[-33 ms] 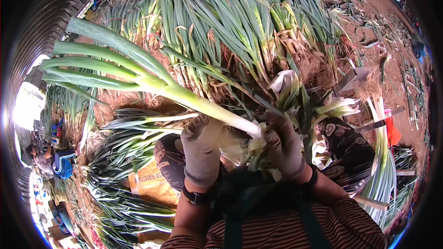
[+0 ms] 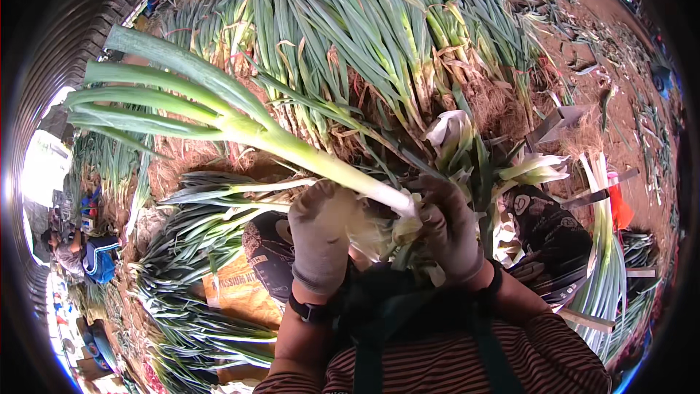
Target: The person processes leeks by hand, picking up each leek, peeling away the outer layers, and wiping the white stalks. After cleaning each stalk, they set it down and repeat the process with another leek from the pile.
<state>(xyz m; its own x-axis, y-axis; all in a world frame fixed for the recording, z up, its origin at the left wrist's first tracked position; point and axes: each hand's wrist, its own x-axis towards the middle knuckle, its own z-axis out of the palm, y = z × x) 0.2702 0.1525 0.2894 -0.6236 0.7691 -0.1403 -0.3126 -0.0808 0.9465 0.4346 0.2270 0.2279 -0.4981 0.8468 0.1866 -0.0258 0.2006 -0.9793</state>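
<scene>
Grasping a green onion (image 2: 321, 164) on the near side of the rooted bundles (image 2: 408, 58), using curled fingers of the left hand (image 2: 319, 233); seemingly pinching loose peel (image 2: 405, 230) with fingers of the right hand (image 2: 450, 233). Apparently bare along the stalk, not yet clean at the base.

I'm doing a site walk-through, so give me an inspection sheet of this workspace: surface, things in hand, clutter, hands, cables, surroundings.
Surface: brown ground, littered at upper right.
Things in hand: one leek-like stalk, leaves fanning left, pale end toward the right hand.
Clutter: leaf scraps scattered about; orange bag beside the left leg.
Hands: both gloved; left hand close below the stalk, right at its pale end; exact grips unclear.
Cables: nothing seen.
Surroundings: stalk bundles ahead; another person at far left.
</scene>
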